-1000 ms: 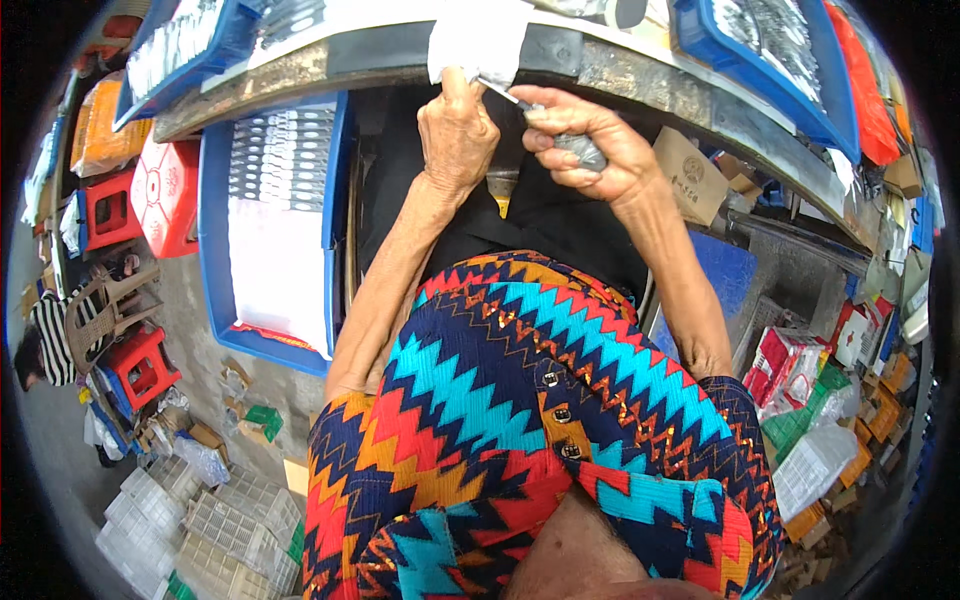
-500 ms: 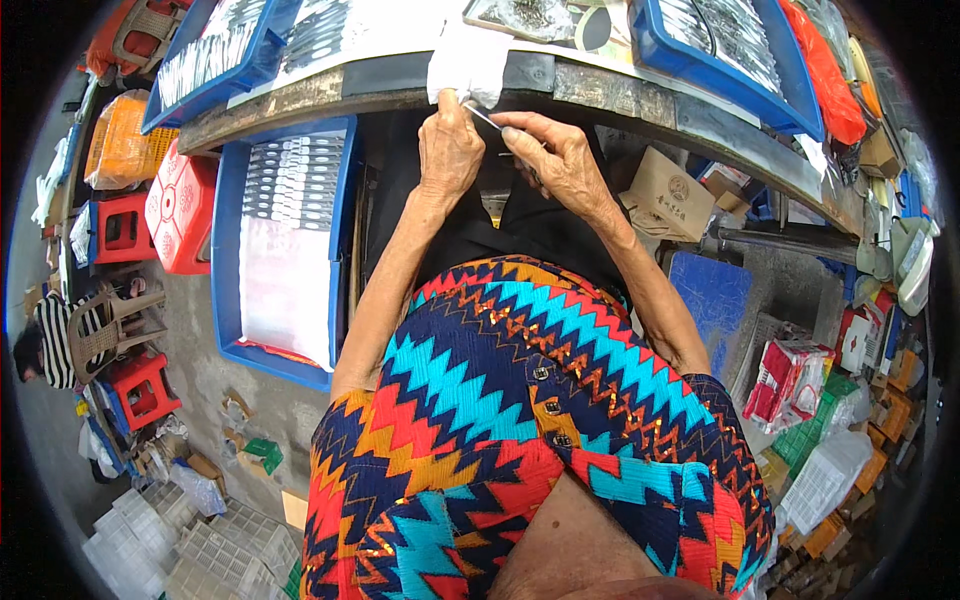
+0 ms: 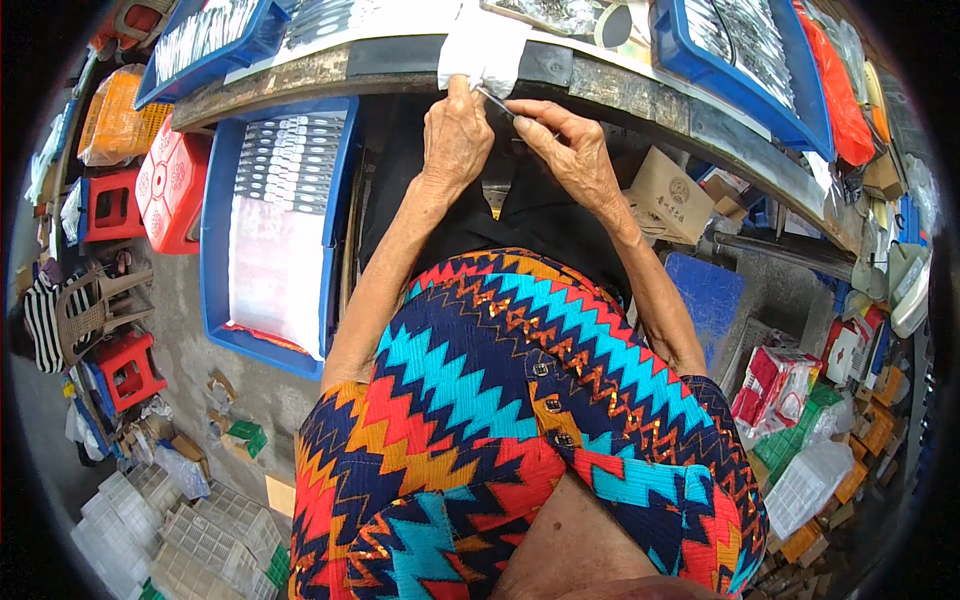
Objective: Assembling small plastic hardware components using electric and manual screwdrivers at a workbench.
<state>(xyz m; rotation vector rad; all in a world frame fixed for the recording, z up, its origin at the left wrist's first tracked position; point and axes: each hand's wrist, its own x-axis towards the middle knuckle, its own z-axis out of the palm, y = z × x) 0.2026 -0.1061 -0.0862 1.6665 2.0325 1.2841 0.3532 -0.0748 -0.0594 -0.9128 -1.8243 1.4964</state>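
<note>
A white cloth (image 3: 484, 52) hangs over the front edge of the workbench. My left hand (image 3: 457, 140) is closed at the cloth's lower end, its fingertips pressed on the fabric. A slim, shiny metal piece (image 3: 496, 101), like the handle of a utensil, runs from the cloth to my right hand (image 3: 574, 152). The right hand is closed, pinching the metal piece between thumb and fingers. The far end of the piece is hidden at the cloth and left fingers, so its exact kind cannot be made out.
Along the workbench edge (image 3: 620, 100) stand a blue tray (image 3: 215, 72) on the left and another blue tray (image 3: 800, 120) on the right, both holding metal pieces. Below, at left, a blue bin (image 3: 213, 270) holds rows of similar pieces. A cardboard box (image 3: 668, 195) sits under the bench.
Both hands have shifted slightly in view, still gripping at the cloth and metal piece. The whole view has moved a little, with the bench sitting slightly higher on the left.
</note>
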